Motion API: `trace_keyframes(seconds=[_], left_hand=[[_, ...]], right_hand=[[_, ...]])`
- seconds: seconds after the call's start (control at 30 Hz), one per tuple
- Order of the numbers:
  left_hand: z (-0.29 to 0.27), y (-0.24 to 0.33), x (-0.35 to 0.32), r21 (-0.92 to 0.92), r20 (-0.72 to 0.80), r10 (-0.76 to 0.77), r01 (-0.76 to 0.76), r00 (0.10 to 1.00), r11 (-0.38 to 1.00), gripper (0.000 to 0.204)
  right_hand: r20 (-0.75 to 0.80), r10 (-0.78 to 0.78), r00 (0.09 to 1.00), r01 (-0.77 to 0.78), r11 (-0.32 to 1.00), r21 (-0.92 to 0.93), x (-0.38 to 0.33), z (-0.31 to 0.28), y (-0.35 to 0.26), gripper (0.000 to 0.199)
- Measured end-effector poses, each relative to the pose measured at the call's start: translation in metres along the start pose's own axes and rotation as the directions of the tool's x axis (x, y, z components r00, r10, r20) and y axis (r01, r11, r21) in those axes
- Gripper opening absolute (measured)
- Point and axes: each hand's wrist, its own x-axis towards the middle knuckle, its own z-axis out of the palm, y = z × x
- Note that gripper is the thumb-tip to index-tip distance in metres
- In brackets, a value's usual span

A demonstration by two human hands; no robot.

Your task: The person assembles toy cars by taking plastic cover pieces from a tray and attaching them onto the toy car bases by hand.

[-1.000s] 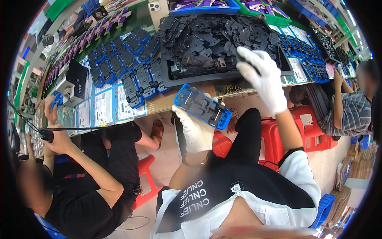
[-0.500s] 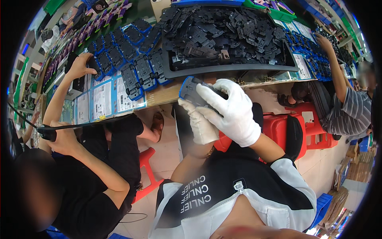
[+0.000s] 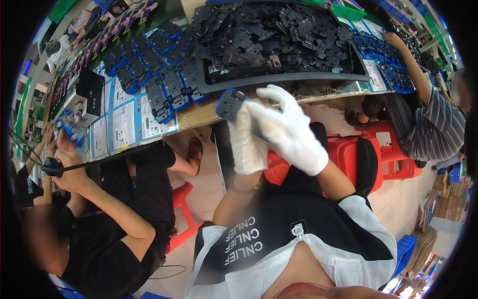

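In front of the big tray I hold up a toy car body (image 3: 231,104), blue along its edge with a black base. My left hand (image 3: 247,144), in a white glove, is closed around its lower part. My right hand (image 3: 291,132), gloved too, presses against the same piece from the right; its forefinger is raised and its other fingers are somewhat blurred. Both hands hide the lower end of the piece. Just beyond, a black tray (image 3: 284,79) is heaped with loose black plastic bases (image 3: 284,40).
Rows of blue-and-black car bodies (image 3: 162,97) lie on the table at left, over printed sheets (image 3: 122,124). A co-worker (image 3: 109,239) at left handles a blue piece; another (image 3: 433,129) sits at right. Red stools (image 3: 348,154) stand beneath the table edge.
My right hand has slid down along the piece, and its fingers uncover more of the black base. The co-worker's far hand at left has left the rows and drawn back.
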Motion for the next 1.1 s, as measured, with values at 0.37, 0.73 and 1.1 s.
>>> trace_keyframes(seconds=[0.37,0.73,1.1], left_hand=[[0.004,0.025,0.001,-0.002,0.002,0.111,-0.111,0.994,0.994,0.043],[0.003,0.020,-0.005,0.095,0.064,0.258,-0.263,0.964,0.960,0.037],[-0.002,0.017,-0.007,0.189,0.052,0.319,-0.323,0.946,0.927,0.041]], right_hand=[[0.355,0.446,0.821,-0.532,0.373,0.761,-0.019,0.011,-0.008,0.055],[0.292,0.415,0.862,-0.422,0.266,0.867,-0.026,0.021,-0.008,0.052],[0.282,0.405,0.870,-0.390,0.214,0.896,-0.032,0.024,-0.002,0.047]])
